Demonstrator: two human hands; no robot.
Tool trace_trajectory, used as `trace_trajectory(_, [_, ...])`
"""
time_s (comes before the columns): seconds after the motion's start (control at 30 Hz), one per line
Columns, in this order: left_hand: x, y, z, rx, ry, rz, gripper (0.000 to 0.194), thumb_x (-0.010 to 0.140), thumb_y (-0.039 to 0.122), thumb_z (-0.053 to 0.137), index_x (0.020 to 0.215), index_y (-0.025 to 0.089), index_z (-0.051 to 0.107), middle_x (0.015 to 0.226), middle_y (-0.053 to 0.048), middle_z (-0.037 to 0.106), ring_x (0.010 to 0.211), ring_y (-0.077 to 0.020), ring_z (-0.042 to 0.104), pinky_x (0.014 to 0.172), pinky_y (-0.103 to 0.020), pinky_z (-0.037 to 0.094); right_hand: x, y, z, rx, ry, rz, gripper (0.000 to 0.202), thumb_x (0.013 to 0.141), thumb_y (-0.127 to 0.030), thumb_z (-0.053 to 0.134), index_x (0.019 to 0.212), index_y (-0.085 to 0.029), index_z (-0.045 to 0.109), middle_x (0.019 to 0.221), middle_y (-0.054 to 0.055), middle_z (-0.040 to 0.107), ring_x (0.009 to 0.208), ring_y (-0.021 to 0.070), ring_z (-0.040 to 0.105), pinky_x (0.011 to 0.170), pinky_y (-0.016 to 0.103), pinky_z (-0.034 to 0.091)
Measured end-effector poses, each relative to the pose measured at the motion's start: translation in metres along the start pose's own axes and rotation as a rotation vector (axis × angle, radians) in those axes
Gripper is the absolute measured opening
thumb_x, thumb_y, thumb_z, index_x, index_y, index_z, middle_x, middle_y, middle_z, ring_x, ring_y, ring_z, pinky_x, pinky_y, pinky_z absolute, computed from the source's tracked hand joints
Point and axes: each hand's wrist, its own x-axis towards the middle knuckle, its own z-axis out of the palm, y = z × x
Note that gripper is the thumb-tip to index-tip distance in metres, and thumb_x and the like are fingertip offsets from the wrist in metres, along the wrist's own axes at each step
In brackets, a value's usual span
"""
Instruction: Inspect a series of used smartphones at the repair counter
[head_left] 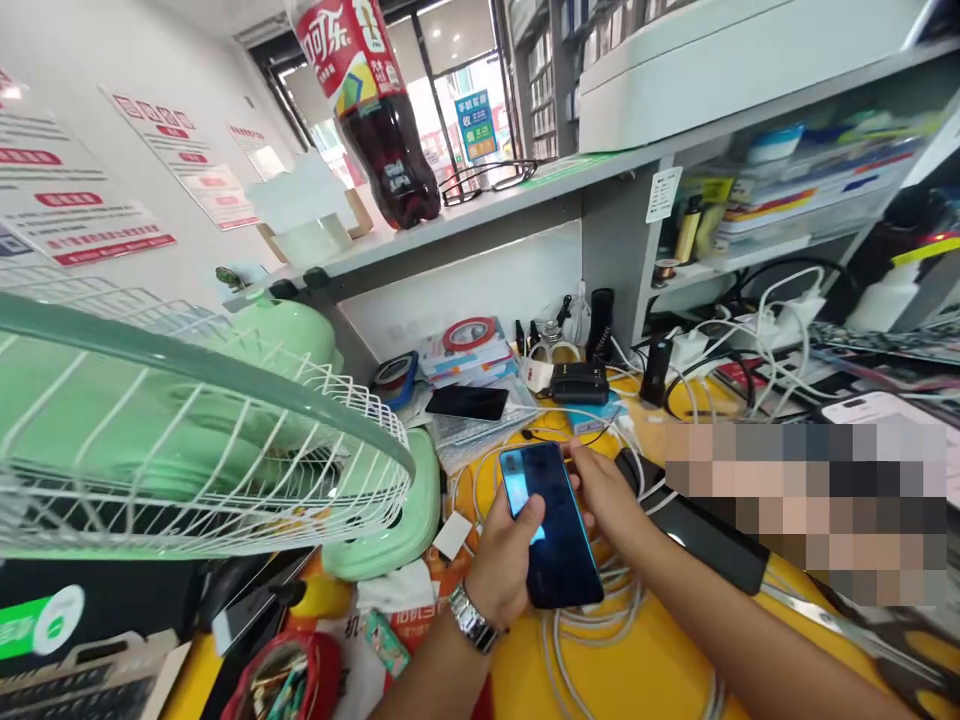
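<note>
A dark blue smartphone [564,550] lies tilted in my left hand [504,550], above the yellow work surface. My left thumb rests over the screen's left side, and the wrist wears a metal watch [472,618]. The screen is dark apart from a bright bluish reflection near its left edge. My right hand [602,490] grips the phone's upper right edge; some of its fingers are hidden behind the phone. Coiled pale cables [592,620] lie under and beside the phone. Just beyond it, another black phone [466,402] sits on plastic-wrapped packages.
A green desk fan [375,500] with a white wire guard stands close at left. Metal scissors [840,625] lie at right, near a pixelated patch. A cola bottle [390,150] and glasses [491,180] stand on the shelf [465,225]. A red container [315,660] holds small items.
</note>
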Motion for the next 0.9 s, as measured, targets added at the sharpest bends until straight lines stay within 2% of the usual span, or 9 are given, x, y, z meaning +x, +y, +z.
trace_trajectory(0.1, [0.018,-0.005,-0.007,-0.001,0.038,0.068,0.049,0.079,0.036,0.074,0.122,0.021,0.055,0.106,-0.008,0.073,0.099,-0.0233,0.069,0.091,-0.038,0.051,0.004,0.004,0.0,0.032,-0.022,0.045,0.054,0.086,-0.063,0.043,0.095,-0.017,0.07,0.061,0.003,0.062,0.049,0.0176,0.056,0.042,0.026,0.04])
trace_trajectory(0.27, [0.021,-0.014,-0.018,-0.051,0.065,0.066,0.054,0.08,0.032,0.074,0.128,0.021,0.052,0.11,-0.008,0.072,0.104,-0.0235,0.066,0.097,-0.04,0.047,0.001,0.01,0.004,0.003,-0.084,-0.025,0.051,0.084,-0.065,0.047,0.086,-0.019,0.07,0.074,0.005,0.067,0.067,0.0204,0.06,0.059,0.03,0.047])
trace_trajectory(0.4, [0.02,-0.016,-0.021,-0.071,0.038,0.099,0.058,0.085,0.033,0.068,0.138,0.024,0.045,0.117,-0.008,0.07,0.11,-0.0226,0.064,0.1,-0.039,0.044,-0.002,0.013,0.006,-0.058,-0.11,-0.103,0.044,0.083,-0.061,0.055,0.073,-0.019,0.065,0.072,0.001,0.062,0.072,0.0183,0.055,0.071,0.03,0.045])
trace_trajectory(0.53, [0.02,-0.021,-0.025,-0.019,0.013,0.122,0.056,0.085,0.034,0.068,0.136,0.023,0.047,0.12,-0.009,0.068,0.112,-0.0237,0.062,0.1,-0.039,0.045,-0.004,0.014,0.005,-0.113,-0.111,-0.134,0.04,0.084,-0.056,0.057,0.069,-0.019,0.06,0.068,-0.002,0.054,0.069,0.0156,0.048,0.068,0.027,0.04])
trace_trajectory(0.73, [0.019,-0.024,-0.029,0.067,0.001,0.11,0.045,0.084,0.038,0.068,0.124,0.019,0.057,0.123,-0.011,0.066,0.111,-0.0257,0.062,0.099,-0.041,0.046,-0.004,0.015,0.004,-0.138,-0.12,-0.128,0.041,0.085,-0.055,0.055,0.066,-0.019,0.053,0.065,-0.003,0.048,0.065,0.0141,0.043,0.063,0.027,0.037])
trace_trajectory(0.9, [0.019,-0.022,-0.032,0.218,0.006,0.163,0.048,0.087,0.041,0.064,0.13,0.021,0.055,0.127,-0.01,0.064,0.118,-0.0258,0.058,0.105,-0.041,0.041,-0.005,0.014,0.005,-0.152,-0.102,-0.129,0.043,0.086,-0.054,0.054,0.06,-0.021,0.044,0.062,-0.004,0.043,0.063,0.0133,0.04,0.061,0.026,0.034])
